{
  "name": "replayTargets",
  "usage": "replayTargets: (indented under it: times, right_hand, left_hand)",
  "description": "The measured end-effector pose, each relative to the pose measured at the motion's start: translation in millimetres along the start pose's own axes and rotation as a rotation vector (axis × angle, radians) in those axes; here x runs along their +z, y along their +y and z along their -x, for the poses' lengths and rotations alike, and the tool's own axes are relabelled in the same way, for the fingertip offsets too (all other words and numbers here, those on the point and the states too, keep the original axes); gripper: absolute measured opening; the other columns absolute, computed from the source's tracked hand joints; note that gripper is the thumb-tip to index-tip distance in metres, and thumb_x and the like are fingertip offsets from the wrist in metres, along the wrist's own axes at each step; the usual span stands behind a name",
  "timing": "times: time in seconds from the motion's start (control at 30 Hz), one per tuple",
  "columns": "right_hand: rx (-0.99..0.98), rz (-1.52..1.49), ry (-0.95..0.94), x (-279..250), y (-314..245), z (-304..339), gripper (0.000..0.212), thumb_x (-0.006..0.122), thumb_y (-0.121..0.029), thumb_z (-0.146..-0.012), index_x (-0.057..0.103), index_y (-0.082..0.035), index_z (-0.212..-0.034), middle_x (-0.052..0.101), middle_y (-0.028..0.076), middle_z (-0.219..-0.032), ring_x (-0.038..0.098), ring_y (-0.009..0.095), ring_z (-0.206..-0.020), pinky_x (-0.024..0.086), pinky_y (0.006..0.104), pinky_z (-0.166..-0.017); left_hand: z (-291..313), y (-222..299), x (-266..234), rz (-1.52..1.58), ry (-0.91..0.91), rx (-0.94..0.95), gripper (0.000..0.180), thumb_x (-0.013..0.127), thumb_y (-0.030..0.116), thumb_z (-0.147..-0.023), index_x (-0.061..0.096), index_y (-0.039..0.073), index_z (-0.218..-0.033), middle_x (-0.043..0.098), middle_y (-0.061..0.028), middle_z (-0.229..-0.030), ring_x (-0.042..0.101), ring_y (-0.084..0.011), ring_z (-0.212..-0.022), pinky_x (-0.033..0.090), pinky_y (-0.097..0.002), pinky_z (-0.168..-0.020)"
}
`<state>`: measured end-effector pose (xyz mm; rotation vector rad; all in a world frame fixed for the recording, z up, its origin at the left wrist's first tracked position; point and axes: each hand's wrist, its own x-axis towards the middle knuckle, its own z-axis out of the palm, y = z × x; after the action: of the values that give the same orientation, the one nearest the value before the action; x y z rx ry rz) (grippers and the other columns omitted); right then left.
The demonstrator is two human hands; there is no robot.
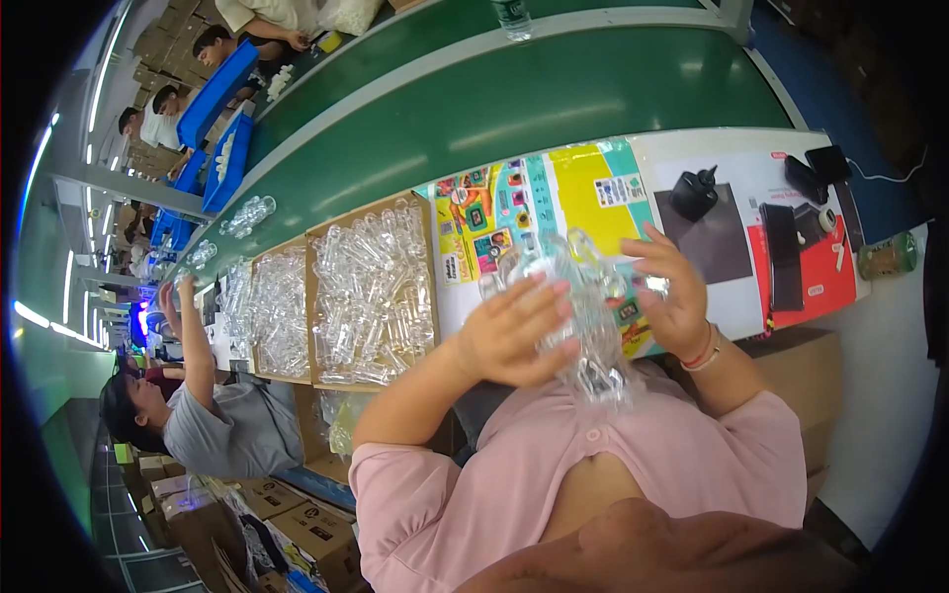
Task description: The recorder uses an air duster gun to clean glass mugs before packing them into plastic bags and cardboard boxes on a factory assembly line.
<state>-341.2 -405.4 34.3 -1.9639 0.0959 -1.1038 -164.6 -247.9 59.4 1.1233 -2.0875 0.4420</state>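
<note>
Clear pieces [597, 358] bunched right of cardboard tray [432, 252]. Left hand [516, 331] half-curled against them, cannot tell if gripping; right hand [674, 292] loosely spread, nothing visibly held. Step seems gathering; next move calls for even two-palm support.

Black squeeze bottle [694, 198], pointed nozzle, at top of dark grey panel [722, 247]. Flat dark device [784, 262] on red area, right of panel. Small black items [806, 180] near far right corner, white cable [893, 178] trailing right. Greenish clear container [888, 257] at right. Long green tabletop [474, 133] behind. Blue bins [219, 91] upper left. Co-worker in grey shirt [232, 435] left. Cardboard cartons [318, 534] lower left.
</note>
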Motion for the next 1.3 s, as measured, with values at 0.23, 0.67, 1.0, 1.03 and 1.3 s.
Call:
replayTargets:
  times: [0.23,0.67,1.0,1.03,1.3]
  right_hand:
    - [0.173,0.315,-0.224,-14,17,56,0.014,0.053,-0.005,-0.079,0.054,-0.002,-0.092,0.057,0.015,-0.102,0.053,0.028,-0.100,0.026,0.0488,-0.101]
    - [0.185,0.347,-0.204,-14,20,71,0.017,0.054,-0.001,-0.075,0.055,-0.002,-0.091,0.058,0.014,-0.097,0.053,0.030,-0.096,0.032,0.0472,-0.097]
    - [0.568,0.488,-0.253,-107,-41,247,0.010,0.056,-0.014,-0.076,0.053,-0.006,-0.078,0.050,0.012,-0.081,0.050,0.029,-0.079,0.043,0.0364,-0.070]
    - [0.800,0.613,-0.257,-123,-58,271,0.011,0.056,-0.011,-0.075,0.051,-0.005,-0.083,0.050,0.013,-0.085,0.049,0.031,-0.080,0.042,0.0363,-0.072]
    - [1.316,0.843,0.256,-153,-97,422,0.018,0.054,-0.015,-0.081,0.051,-0.003,-0.095,0.053,0.015,-0.099,0.053,0.029,-0.089,0.044,0.0336,-0.075]
  left_hand:
    - [-20,-172,14,-0.147,0.208,-0.845,0.067,0.079,0.022,-0.058,0.051,0.008,-0.117,0.055,-0.0127,-0.103,0.054,-0.0259,-0.087,0.046,-0.0319,-0.077]
    - [42,-256,69,-0.725,-0.377,-0.827,0.039,0.051,0.033,-0.083,0.049,0.023,-0.121,0.036,-0.0099,-0.134,0.033,-0.0318,-0.123,0.026,-0.0597,-0.095]
    - [3,-96,56,0.014,-0.416,-0.414,0.022,0.045,0.012,-0.088,0.063,0.001,-0.082,0.057,-0.0113,-0.107,0.049,-0.0306,-0.106,0.036,-0.0394,-0.093]
    - [-1,-75,59,0.087,-0.472,-0.399,0.019,0.045,0.009,-0.087,0.062,0.001,-0.087,0.056,-0.0123,-0.107,0.050,-0.0307,-0.105,0.037,-0.0383,-0.092]
    - [-36,69,114,0.504,-0.561,-0.169,0.030,0.057,-0.001,-0.076,0.055,0.003,-0.105,0.057,-0.0147,-0.102,0.054,-0.0322,-0.095,0.043,-0.0375,-0.083]
